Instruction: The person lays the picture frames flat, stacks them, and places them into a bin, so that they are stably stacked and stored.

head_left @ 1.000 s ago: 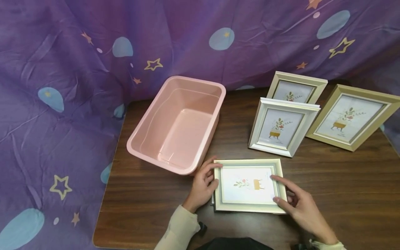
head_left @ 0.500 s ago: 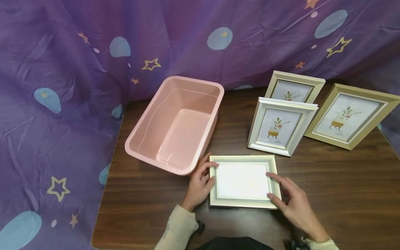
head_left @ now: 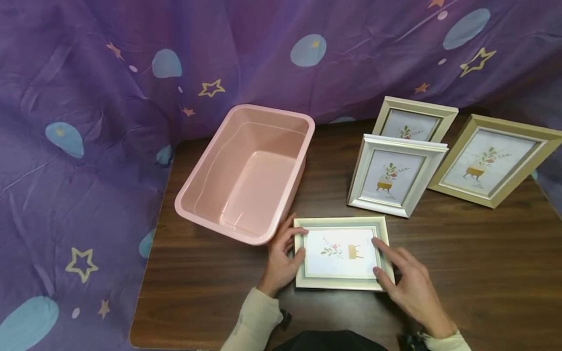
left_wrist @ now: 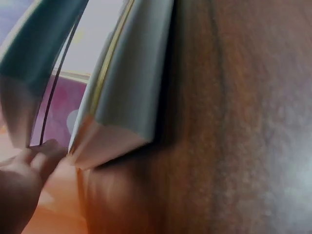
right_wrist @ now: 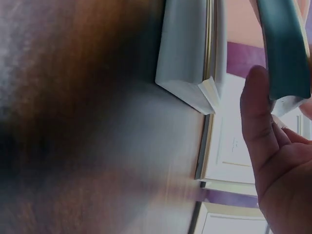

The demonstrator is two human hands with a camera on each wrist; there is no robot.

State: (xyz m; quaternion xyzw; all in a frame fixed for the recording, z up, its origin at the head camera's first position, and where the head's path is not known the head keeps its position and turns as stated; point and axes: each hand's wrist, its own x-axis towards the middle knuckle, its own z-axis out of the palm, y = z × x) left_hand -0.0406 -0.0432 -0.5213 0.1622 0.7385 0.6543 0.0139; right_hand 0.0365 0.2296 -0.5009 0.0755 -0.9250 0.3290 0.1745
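Note:
Both hands hold a cream picture frame (head_left: 343,283) flat, its flower-pot print turned sideways. My left hand (head_left: 281,261) grips its left short edge, fingertips over the border. At the opposite short edge, my right hand (head_left: 410,282) pinches it between thumb and fingers. The wrist views show the held frame's side (right_wrist: 285,48) raised, with a gap beneath it. Below that gap a second picture frame (left_wrist: 131,83) lies on the table; from the head it is hidden under the held one.
A pink plastic tub (head_left: 246,234) stands just beyond my left hand. Upright at the back right are a white picture frame (head_left: 357,178), a beige one (head_left: 452,117) partly behind it, and a larger tan one (head_left: 456,195). A purple patterned cloth (head_left: 263,58) hangs behind the wooden table (head_left: 197,292).
Both hands have shifted the cream picture frame slightly left and away from me. The lower frame's edge that peeked out at its left is now covered. Glare on the print came and went.

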